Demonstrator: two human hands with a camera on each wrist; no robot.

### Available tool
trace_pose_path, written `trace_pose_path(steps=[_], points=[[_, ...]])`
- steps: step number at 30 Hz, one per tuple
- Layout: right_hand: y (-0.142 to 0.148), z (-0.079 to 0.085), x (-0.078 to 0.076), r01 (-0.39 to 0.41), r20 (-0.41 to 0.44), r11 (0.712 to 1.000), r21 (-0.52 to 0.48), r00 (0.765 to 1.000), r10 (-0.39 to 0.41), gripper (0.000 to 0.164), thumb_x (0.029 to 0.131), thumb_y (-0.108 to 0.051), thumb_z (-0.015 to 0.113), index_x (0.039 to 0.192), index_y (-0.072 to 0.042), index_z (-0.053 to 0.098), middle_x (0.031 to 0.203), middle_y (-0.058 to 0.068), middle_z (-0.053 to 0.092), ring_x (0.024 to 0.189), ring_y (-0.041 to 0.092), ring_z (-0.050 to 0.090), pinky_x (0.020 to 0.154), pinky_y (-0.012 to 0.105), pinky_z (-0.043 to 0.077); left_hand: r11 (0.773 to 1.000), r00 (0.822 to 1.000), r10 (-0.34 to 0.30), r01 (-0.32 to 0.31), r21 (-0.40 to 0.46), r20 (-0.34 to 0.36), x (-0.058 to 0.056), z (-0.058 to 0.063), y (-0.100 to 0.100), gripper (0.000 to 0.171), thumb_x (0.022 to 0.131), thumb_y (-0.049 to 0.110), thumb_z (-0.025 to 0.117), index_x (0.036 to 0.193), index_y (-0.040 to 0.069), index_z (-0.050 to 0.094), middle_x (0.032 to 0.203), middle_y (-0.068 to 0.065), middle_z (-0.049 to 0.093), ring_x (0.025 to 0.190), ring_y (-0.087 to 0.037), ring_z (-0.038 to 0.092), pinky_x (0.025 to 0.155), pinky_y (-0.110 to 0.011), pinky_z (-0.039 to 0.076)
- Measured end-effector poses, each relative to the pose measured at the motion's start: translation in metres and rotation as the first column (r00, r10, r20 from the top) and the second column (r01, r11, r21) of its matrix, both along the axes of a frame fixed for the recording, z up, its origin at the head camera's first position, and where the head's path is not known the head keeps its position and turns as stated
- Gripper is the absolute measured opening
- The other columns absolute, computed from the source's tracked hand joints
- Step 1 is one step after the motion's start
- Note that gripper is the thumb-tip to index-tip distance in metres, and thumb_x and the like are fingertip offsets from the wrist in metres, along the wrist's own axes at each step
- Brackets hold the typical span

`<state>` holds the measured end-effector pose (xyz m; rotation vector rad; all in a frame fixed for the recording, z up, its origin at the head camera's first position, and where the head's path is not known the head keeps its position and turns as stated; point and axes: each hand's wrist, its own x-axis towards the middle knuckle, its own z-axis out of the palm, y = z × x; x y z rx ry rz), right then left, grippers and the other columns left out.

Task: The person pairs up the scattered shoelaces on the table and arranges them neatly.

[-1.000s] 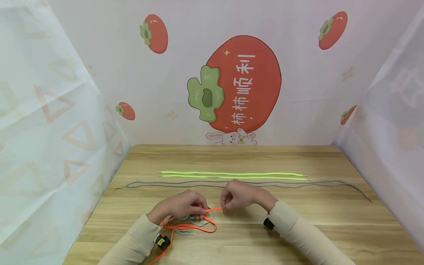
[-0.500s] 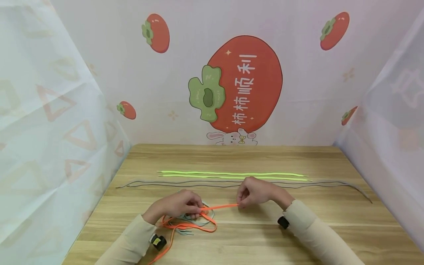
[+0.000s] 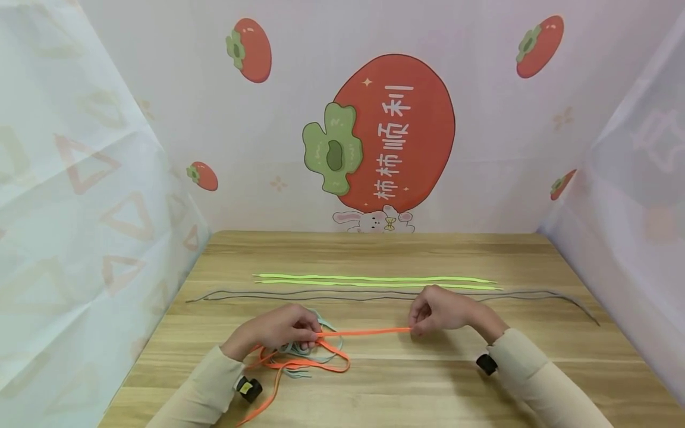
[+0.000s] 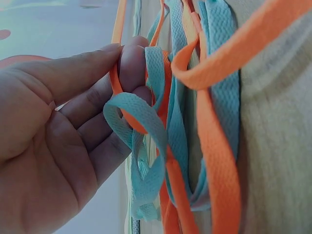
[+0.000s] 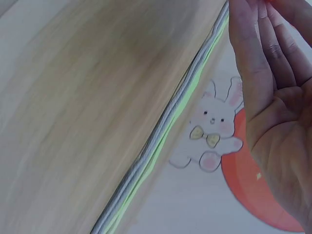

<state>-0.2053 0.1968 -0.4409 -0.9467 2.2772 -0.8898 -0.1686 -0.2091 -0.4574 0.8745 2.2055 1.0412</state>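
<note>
An orange shoelace is stretched between both hands in the head view. My left hand pinches it between thumb and forefinger, above a loose tangle of orange and light blue laces. My right hand pinches its end, to the right of the tangle. Close up in the left wrist view, the left hand has the orange lace under its thumb, while a light blue shoelace loops beside the fingers. The right wrist view shows the right hand with its fingertips cut off at the top edge.
Two neon yellow-green laces lie straight across the wooden table. Two long grey laces run parallel in front of them, partly behind the right hand. An orange tail trails toward the front edge. Printed cloth walls stand behind and at both sides.
My right hand has moved to the right, drawing a longer stretch of orange lace out from the left hand. The left hand has shifted slightly left.
</note>
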Motion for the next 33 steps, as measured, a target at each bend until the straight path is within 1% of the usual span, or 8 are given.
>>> trace_pose_path(steps=[2, 4, 10, 15, 18, 25, 30, 33], points=[[0.006, 0.001, 0.0, 0.005, 0.0, 1.0, -0.013, 1.0, -0.005, 0.005, 0.09, -0.009, 0.083, 0.087, -0.013, 0.08, 0.081, 0.0, 0.078, 0.072, 0.01, 0.073, 0.067, 0.023, 0.059, 1.0, 1.0, -0.009, 0.009, 0.008, -0.005, 0.0, 0.0, -0.001, 0.016, 0.108, 0.015, 0.062, 0.102, 0.011, 0.076, 0.087, -0.003, 0.074, 0.076, -0.011, 0.07, 0.071, -0.026, 0.061], [0.013, 0.002, -0.001, 0.01, -0.01, 1.0, -0.02, 1.0, -0.01, 0.007, 0.09, -0.009, 0.082, 0.086, -0.014, 0.08, 0.08, 0.0, 0.078, 0.073, 0.011, 0.074, 0.067, 0.023, 0.059, 1.0, 1.0, -0.018, 0.018, 0.018, -0.01, -0.001, 0.0, -0.002, 0.016, 0.108, 0.014, 0.062, 0.102, 0.01, 0.076, 0.086, -0.003, 0.074, 0.076, -0.01, 0.069, 0.071, -0.027, 0.061], [0.033, 0.005, -0.003, 0.047, -0.03, 0.999, -0.015, 0.998, -0.047, 0.006, 0.091, -0.012, 0.082, 0.086, -0.016, 0.079, 0.081, -0.001, 0.077, 0.072, 0.007, 0.071, 0.066, 0.023, 0.058, 0.998, 0.999, -0.039, 0.039, 0.047, -0.017, -0.001, -0.001, -0.006, 0.017, 0.108, 0.012, 0.061, 0.102, 0.006, 0.076, 0.087, -0.007, 0.074, 0.075, -0.009, 0.068, 0.069, -0.028, 0.061], [0.049, 0.009, -0.005, 0.065, -0.057, 0.998, -0.02, 0.996, -0.066, 0.005, 0.092, -0.013, 0.082, 0.088, -0.014, 0.079, 0.081, -0.002, 0.077, 0.071, 0.004, 0.068, 0.065, 0.023, 0.057, 0.999, 1.0, -0.022, 0.022, 0.041, -0.004, 0.0, 0.002, -0.011, 0.017, 0.108, 0.012, 0.06, 0.103, 0.006, 0.076, 0.089, -0.008, 0.075, 0.076, -0.01, 0.069, 0.071, -0.027, 0.061], [0.059, 0.01, -0.006, 0.073, -0.064, 0.997, -0.032, 0.995, -0.074, 0.004, 0.093, -0.012, 0.08, 0.089, -0.013, 0.079, 0.082, 0.0, 0.076, 0.071, 0.005, 0.068, 0.066, 0.024, 0.058, 0.999, 1.0, -0.007, 0.007, 0.036, 0.001, 0.001, 0.003, -0.013, 0.017, 0.108, 0.012, 0.061, 0.104, 0.006, 0.076, 0.09, -0.008, 0.076, 0.077, -0.012, 0.071, 0.072, -0.028, 0.062], [0.084, 0.012, -0.006, 0.113, -0.035, 0.993, -0.045, 0.993, -0.115, 0.006, 0.095, -0.011, 0.078, 0.092, -0.007, 0.078, 0.084, 0.005, 0.077, 0.072, 0.011, 0.072, 0.066, 0.026, 0.06, 0.999, 1.0, -0.004, 0.005, 0.045, -0.01, 0.003, 0.007, -0.018, 0.018, 0.108, 0.01, 0.059, 0.103, 0.006, 0.076, 0.087, -0.007, 0.075, 0.074, -0.012, 0.07, 0.069, -0.03, 0.062], [0.097, 0.017, -0.006, 0.141, -0.03, 0.988, -0.058, 0.989, -0.143, 0.009, 0.097, -0.013, 0.077, 0.094, -0.004, 0.078, 0.087, 0.008, 0.077, 0.073, 0.01, 0.071, 0.065, 0.028, 0.06, 0.998, 1.0, -0.005, 0.006, 0.057, -0.025, 0.004, 0.009, -0.023, 0.02, 0.109, 0.01, 0.058, 0.101, 0.004, 0.075, 0.086, -0.009, 0.073, 0.073, -0.013, 0.068, 0.067, -0.032, 0.061], [0.105, 0.019, -0.005, 0.152, -0.033, 0.986, -0.072, 0.987, -0.154, 0.009, 0.097, -0.012, 0.076, 0.095, -0.003, 0.077, 0.087, 0.007, 0.077, 0.074, 0.01, 0.071, 0.066, 0.029, 0.061, 0.998, 1.0, 0.01, -0.01, 0.057, -0.014, 0.005, 0.011, -0.027, 0.02, 0.11, 0.012, 0.058, 0.103, 0.003, 0.074, 0.087, -0.009, 0.073, 0.075, -0.012, 0.068, 0.068, -0.031, 0.061]])
